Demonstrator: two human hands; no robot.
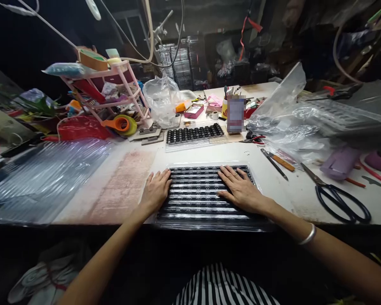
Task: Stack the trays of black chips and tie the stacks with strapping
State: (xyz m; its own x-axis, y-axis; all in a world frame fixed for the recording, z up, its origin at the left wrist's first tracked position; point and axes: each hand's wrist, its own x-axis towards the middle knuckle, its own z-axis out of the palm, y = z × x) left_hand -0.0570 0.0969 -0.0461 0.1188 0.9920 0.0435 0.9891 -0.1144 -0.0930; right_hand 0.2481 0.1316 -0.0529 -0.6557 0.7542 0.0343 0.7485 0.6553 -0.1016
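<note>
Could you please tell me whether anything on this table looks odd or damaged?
Yes: a reddish-brown patch discolours the white table left of the tray; it looks odd against the paler surface, though whether stain or wear is unclear.

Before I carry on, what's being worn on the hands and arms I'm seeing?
The left hand and right hand are ungloved. No sleeves show on the visible forearms. A silver-coloured bangle sits on the right one.
</note>
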